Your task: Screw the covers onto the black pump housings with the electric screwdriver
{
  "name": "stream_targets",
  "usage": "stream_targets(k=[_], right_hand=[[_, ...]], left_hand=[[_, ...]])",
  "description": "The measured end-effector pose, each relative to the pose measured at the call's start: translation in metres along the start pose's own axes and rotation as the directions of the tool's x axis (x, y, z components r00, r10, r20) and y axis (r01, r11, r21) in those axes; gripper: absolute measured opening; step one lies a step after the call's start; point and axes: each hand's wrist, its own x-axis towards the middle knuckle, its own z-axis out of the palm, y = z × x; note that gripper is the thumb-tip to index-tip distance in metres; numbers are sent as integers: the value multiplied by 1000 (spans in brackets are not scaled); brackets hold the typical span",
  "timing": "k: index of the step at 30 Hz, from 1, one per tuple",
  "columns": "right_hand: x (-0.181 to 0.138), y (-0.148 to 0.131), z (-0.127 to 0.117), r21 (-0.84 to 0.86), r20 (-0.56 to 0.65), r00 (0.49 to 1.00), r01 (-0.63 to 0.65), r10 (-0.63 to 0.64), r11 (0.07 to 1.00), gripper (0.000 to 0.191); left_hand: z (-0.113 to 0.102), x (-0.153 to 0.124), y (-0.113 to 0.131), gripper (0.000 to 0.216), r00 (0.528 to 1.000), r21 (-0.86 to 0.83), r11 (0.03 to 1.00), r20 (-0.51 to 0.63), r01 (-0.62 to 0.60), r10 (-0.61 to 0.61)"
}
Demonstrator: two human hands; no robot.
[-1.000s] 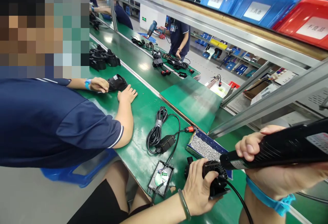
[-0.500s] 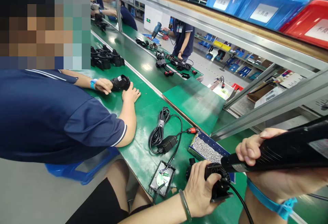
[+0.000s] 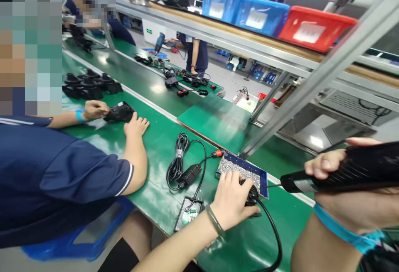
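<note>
My left hand [image 3: 233, 199] is closed over a small black motor part [image 3: 252, 197] on the green bench, right beside a blue tray of small screws [image 3: 241, 169]. A black cable runs from the part toward the bench's near edge. My right hand [image 3: 349, 191] grips a black electric screwdriver [image 3: 343, 171]; its thin bit points left, ending just right of the black part. An open black box with a circuit board [image 3: 188, 213] lies left of my left wrist.
A coiled black power cord with adapter [image 3: 182, 166] lies on the green mat [image 3: 162, 139]. A co-worker in a dark blue shirt [image 3: 56, 180] sits to my left, handling a black part [image 3: 120, 112]. Blue and red bins [image 3: 311, 29] stand on the overhead shelf.
The screwdriver has drawn back to the right, its bit now off the black part. My left hand has shifted over the top of the part. The view has swung right.
</note>
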Motion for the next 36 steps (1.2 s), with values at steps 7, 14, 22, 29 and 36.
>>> stream_targets(k=[7, 14, 22, 29, 36], right_hand=[[-17, -3, 0, 74, 36, 999, 10, -13, 997, 69], [-25, 20, 2, 212, 99, 993, -80, 60, 974, 72], [-20, 23, 2, 282, 221, 970, -162, 100, 945, 74], [-28, 23, 6, 295, 292, 948, -219, 131, 930, 70], [-36, 28, 9, 300, 386, 918, -217, 90, 929, 74]], left_hand=[[-36, 28, -31, 76, 840, -370, 879, 335, -300, 427], [-18, 32, -38, 57, 889, -398, 880, 257, -261, 379], [-10, 31, -32, 44, 912, -348, 895, 193, -280, 361], [-7, 29, -35, 46, 912, -306, 893, 142, -331, 386], [-6, 28, -37, 42, 916, -275, 908, 159, -316, 367]])
